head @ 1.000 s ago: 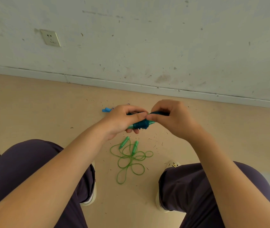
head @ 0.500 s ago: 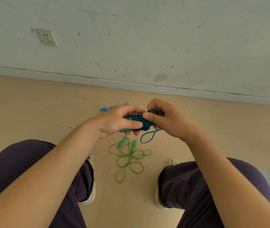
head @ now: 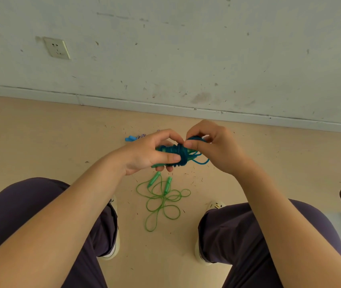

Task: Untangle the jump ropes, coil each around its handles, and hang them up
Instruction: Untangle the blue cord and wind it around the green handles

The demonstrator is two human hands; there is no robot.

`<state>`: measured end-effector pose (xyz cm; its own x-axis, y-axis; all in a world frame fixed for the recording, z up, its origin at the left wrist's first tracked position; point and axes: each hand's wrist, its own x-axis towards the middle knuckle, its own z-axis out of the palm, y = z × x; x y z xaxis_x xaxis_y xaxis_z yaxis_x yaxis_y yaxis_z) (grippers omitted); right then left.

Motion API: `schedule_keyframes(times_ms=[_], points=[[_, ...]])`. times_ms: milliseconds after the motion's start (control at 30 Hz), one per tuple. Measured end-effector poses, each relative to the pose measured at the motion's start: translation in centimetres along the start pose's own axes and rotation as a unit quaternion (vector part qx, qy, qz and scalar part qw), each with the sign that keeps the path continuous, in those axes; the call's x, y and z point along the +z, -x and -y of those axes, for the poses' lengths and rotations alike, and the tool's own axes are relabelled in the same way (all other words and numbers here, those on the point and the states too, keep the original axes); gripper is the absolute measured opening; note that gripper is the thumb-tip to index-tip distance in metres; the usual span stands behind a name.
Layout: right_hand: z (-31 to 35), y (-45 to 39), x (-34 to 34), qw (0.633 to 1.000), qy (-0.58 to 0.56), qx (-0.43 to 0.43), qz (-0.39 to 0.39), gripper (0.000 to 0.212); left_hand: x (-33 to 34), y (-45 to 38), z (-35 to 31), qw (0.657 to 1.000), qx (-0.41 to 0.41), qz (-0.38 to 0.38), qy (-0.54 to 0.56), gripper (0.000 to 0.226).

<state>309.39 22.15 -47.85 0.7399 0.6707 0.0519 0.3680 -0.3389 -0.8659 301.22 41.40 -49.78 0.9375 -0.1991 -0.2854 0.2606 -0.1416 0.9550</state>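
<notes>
Blue jump rope (head: 176, 153) wound around its handles, gripped in the left hand (head: 149, 154), loose end pinched by the right hand (head: 213, 149), green jump rope (head: 161, 196) tangled on the floor (head: 41, 142) between the knees

Bright, even, soft light with faint shadows; wide-angle bending at the edges, lower corners slightly blurred.

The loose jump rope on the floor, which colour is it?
Light green, rope and both handles, seen in the head view.
</notes>
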Motion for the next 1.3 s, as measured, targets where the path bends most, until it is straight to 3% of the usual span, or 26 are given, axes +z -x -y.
schedule_keyframes(times_ms=[133, 333, 500, 800, 933, 1100, 1300], points=[[-0.4, -0.2, 0.2, 0.994, -0.101, 0.039, 0.011, 0.01, -0.4, 0.4, -0.6, 1.0, 0.012, 0.024, 0.004, 0.031], [-0.6, -0.3, 0.7, 0.98, -0.166, 0.108, 0.029, 0.009, 0.0, 0.5, -0.2, 0.999, 0.004, -0.037, -0.038, 0.047], [-0.8, -0.2, 0.8, 0.973, -0.189, 0.13, 0.015, 0.015, -0.8, 0.4, -0.1, 0.983, -0.046, -0.069, -0.163, 0.027], [-1.2, -0.2, 0.5, 0.968, -0.159, 0.187, 0.059, 0.012, -0.9, 0.2, 0.8, 0.974, -0.051, -0.049, -0.215, 0.023], [-1.1, -0.1, 0.7, 0.973, -0.163, 0.156, 0.039, 0.026, -1.0, 0.1, 0.6, 0.971, -0.05, -0.042, -0.231, 0.021], [-1.4, 0.0, 1.2, 0.98, -0.132, 0.133, 0.06, 0.021, -1.1, 0.3, 0.4, 0.966, -0.091, 0.014, -0.241, 0.02], [-0.9, 0.1, 1.2, 0.98, -0.14, 0.121, 0.067, 0.022, -1.1, 0.7, 0.0, 0.972, -0.083, 0.023, -0.22, 0.018]])
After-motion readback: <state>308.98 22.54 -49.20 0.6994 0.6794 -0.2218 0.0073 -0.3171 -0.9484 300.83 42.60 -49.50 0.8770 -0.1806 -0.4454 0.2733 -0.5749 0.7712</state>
